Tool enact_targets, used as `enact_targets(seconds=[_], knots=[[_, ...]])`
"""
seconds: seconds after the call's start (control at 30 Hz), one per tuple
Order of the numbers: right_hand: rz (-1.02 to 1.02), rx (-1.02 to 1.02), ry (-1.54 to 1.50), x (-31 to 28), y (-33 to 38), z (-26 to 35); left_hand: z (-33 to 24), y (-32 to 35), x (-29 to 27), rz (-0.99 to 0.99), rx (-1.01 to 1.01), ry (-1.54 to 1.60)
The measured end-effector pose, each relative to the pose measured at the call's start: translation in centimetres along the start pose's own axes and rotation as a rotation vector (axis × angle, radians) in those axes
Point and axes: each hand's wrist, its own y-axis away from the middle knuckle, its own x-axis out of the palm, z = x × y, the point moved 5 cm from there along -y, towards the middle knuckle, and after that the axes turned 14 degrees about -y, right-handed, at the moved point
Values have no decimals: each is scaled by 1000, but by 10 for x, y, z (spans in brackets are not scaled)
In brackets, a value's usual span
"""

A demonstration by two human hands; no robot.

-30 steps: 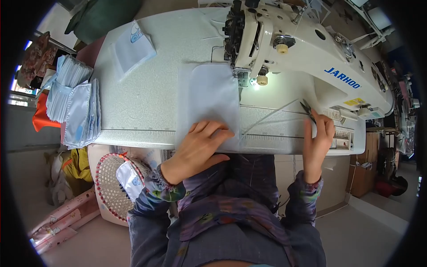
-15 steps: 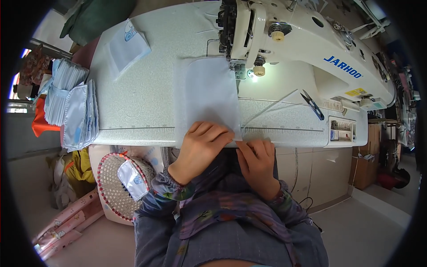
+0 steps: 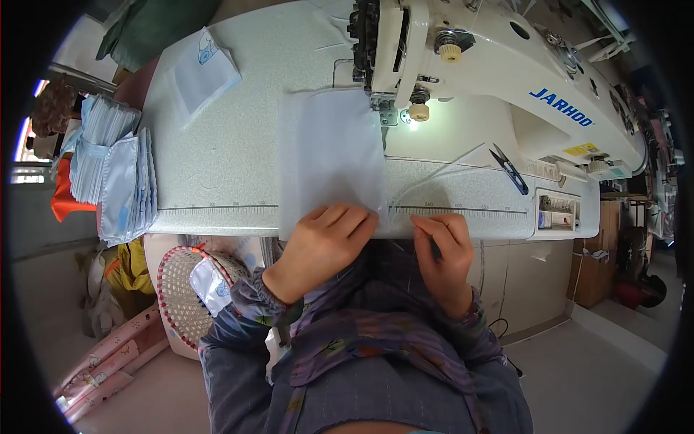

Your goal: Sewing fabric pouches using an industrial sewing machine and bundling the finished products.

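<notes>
A rectangular piece of thin white cloth (image 3: 329,152) lies on the sewing machine table, its far right edge by the needle area of the sewing machine (image 3: 463,65). My left hand (image 3: 325,246) is closed on the cloth's near right corner at the table's front edge, fingers curled. To the right, my right hand (image 3: 447,257) hovers apart from the cloth over the table edge, fingers bent and fingertips close together; anything between them is too small to make out. A narrow white strip (image 3: 444,170) curves across the table from the cloth's right side.
Black thread snips (image 3: 509,170) lie right of the strip. A small compartment (image 3: 557,212) is set into the table's right end. Stacked white and light-blue sewn pieces (image 3: 116,166) stand at the left edge, and a printed white piece (image 3: 207,72) lies far left. Below is a woven basket (image 3: 168,289).
My right hand has moved away to the right from the cloth's corner, where both hands were together. My left hand has shifted slightly left and nearer with the cloth's edge.
</notes>
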Motion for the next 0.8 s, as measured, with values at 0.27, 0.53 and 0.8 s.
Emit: enact_targets(seconds=[0.27,0.53,0.8], knots=[[158,-140,112,14,0,-1,-2,-1,3,-169,-24,-42],[149,-132,87,13,1,-3,-4,1,-2,-191,-7,-9],[37,-29,-57,5,-5,-9,2,4,2,-157,-21,47]])
